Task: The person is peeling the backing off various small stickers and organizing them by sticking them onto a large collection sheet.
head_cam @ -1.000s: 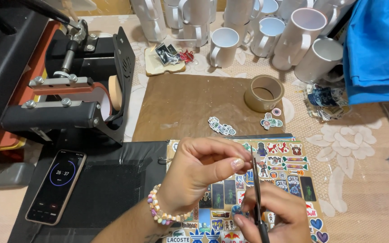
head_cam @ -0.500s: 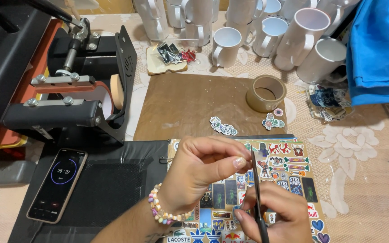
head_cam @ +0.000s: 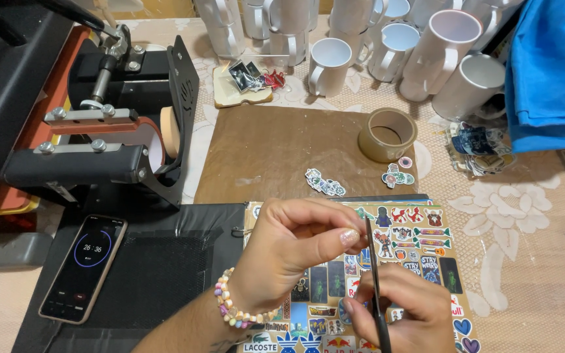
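Two hands work close together over the sticker sheet (head_cam: pixel 420 261), and from where I stand that is where trouble could start. In the head view, the left hand (head_cam: pixel 295 245), with a bead bracelet (head_cam: pixel 230 307) at the wrist, has thumb and forefinger pressed together, pinching something too small for me to make out, right against the blade. The right hand (head_cam: pixel 400 304) is curled around a pair of dark scissors (head_cam: pixel 374 281), which point up and away from the body, their tip touching the left thumbnail. I'd say a slip there would nick the thumb, since nothing lies between skin and metal. I cannot tell whether the blades are parted or closed.

The sheet lies flat on the surface (head_cam: pixel 518 216), partly under both hands, its near edge running out of the picture. A careless cut could run through the neighbouring stickers, which sit packed edge to edge.

Loose cut stickers (head_cam: pixel 325 183) lie on the brown mat (head_cam: pixel 282 144) near the tape roll (head_cam: pixel 387 134); a sleeve or a breath could scatter them. The phone (head_cam: pixel 83 268) lies well apart to the left, out of harm's way.
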